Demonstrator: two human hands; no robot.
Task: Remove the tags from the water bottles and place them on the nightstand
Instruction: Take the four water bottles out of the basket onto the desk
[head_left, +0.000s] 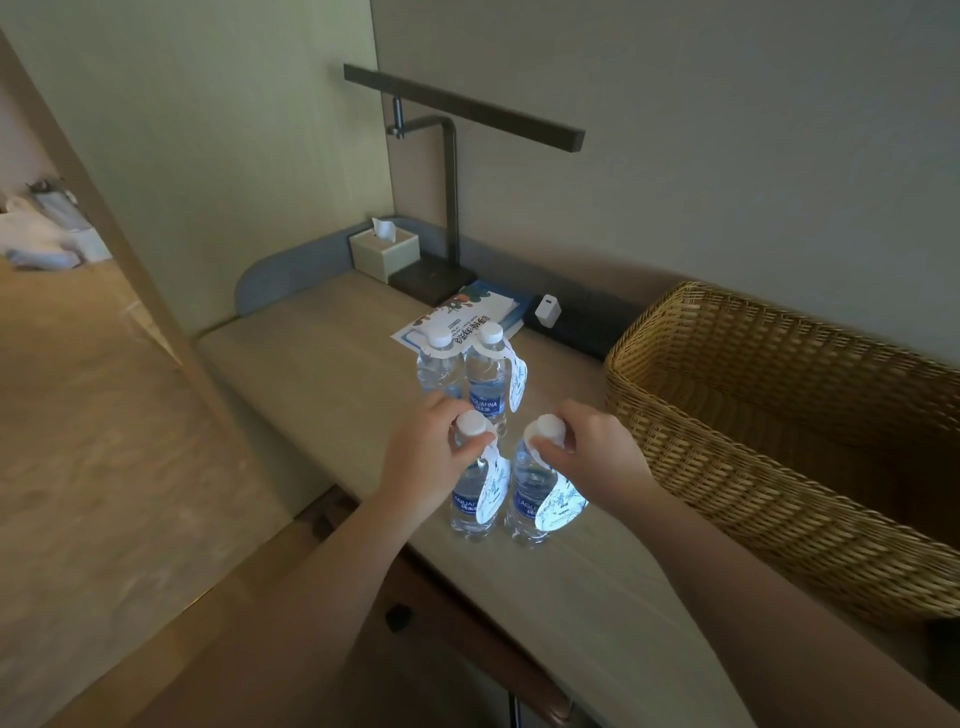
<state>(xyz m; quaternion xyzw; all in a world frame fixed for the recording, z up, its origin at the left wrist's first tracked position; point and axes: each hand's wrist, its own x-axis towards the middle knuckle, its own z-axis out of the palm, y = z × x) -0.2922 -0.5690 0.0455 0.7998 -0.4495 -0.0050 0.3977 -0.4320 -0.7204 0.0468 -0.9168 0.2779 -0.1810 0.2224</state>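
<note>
Several clear water bottles with white caps and blue labels stand on the light wooden nightstand (322, 374). My left hand (431, 457) grips the neck of the near left bottle (470, 499), whose white paper tag (493, 493) hangs from the neck. My right hand (597, 452) grips the neck of the near right bottle (527, 493), its tag (561, 506) hanging in front. Behind them stand a far left bottle (439, 364) and a far right bottle (488, 379), the latter with a tag (517, 382) on its neck.
A large wicker basket (779, 415) fills the right side of the top. At the back stand a tissue box (384, 252), a dark desk lamp (452, 208), a leaflet on a book (467, 317) and a white charger (548, 310) in a socket strip.
</note>
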